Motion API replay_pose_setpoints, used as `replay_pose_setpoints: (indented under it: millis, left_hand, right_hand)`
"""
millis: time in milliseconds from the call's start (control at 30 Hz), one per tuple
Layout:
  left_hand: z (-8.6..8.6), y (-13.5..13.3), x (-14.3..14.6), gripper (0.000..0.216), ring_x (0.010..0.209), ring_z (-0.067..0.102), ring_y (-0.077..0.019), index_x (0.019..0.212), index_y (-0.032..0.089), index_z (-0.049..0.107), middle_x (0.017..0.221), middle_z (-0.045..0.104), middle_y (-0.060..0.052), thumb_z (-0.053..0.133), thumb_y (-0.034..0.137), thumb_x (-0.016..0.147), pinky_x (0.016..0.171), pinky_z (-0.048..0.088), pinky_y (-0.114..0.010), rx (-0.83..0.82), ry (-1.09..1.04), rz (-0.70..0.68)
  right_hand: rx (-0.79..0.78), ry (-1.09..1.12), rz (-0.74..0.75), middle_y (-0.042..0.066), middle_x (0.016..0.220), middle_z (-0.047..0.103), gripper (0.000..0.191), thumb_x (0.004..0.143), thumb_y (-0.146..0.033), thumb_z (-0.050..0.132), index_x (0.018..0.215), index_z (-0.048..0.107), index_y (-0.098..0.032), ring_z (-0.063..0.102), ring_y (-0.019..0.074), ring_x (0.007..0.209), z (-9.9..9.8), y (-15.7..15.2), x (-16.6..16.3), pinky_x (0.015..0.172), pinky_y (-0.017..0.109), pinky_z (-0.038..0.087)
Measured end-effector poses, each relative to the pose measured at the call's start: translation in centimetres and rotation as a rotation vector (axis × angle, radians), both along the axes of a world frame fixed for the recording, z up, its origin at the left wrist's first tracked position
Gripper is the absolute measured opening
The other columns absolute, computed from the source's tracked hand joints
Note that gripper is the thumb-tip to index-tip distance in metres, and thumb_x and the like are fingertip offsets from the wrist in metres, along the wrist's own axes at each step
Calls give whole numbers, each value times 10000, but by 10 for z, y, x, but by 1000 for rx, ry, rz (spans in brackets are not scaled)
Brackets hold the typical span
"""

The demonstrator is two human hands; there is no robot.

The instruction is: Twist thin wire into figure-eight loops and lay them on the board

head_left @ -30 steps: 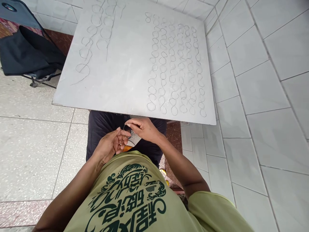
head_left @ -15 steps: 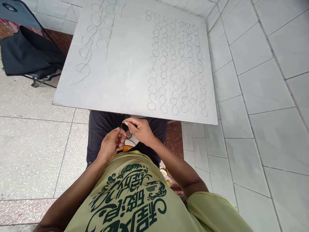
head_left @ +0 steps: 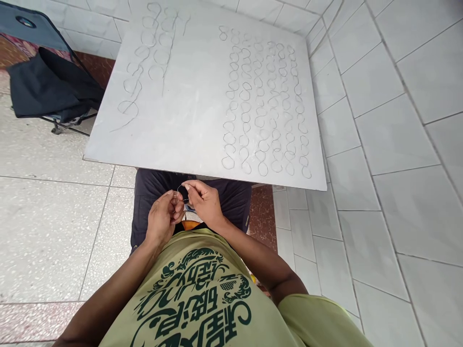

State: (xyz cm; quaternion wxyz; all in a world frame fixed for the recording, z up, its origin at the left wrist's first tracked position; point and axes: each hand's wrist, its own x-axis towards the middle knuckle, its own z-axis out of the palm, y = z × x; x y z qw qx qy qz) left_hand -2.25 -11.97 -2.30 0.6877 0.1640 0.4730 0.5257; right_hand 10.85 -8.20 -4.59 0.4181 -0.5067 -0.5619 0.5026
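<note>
While both hands meet over the lap, the thin wire loop (head_left: 182, 193) sits right between them, just below the near edge of the desk (head_left: 188, 115) and not touching it. It's a small curl of fine wire, hard to make out against the dark trousers (head_left: 152, 188). The right hand (head_left: 203, 201) pinches it from the right, thumb and forefinger pressed together on the wire, the other fingers curled in. The left hand (head_left: 161, 219) closes on it from the other side, fingertips bunched at the same spot, so the two hands touch around the loop. Just under them, something small and orange (head_left: 190, 224) peeks out; what it is, I can't tell.

Up on the desk, the right half carries neat columns of figure-eight wire pieces (head_left: 265, 106), laid side by side. Over on the far left lie longer wire chains (head_left: 148, 58), looped and trailing loosely. Beyond the desk's left corner stands a folding chair (head_left: 27, 21) with dark cloth (head_left: 47, 86) draped on it, on the speckled floor (head_left: 47, 231). White tiles (head_left: 390, 120) fill the right.
</note>
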Motion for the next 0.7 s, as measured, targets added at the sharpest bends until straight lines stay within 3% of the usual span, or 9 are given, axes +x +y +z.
replay_pose_setpoints:
  millis: [367,567,700]
  left_hand:
    - [-5,-3,-2,284,484,373,-70,877,177,599,632,486,37,661,445,945,420,264,-175,54,-49,51]
    - [-3,-3,-8,404,493,448,-92,1031,158,683,698,568,2,655,549,933,388,252,-186,18,106,-72]
    - [-3,-3,-9,318,497,443,-89,951,171,659,684,543,15,646,489,941,402,253,-183,29,103,-134]
  right_hand:
    - [-74,55,28,-22,632,579,318,973,-436,593,1068,772,-192,519,126,566,-1,0,-4,559,245,462]
    - [-85,-11,20,-20,630,599,311,955,-431,594,1024,770,-184,524,128,563,0,6,2,556,240,472]
    - [-50,-49,38,-5,678,641,314,960,-428,591,1013,774,-179,555,134,601,-3,7,5,580,240,478]
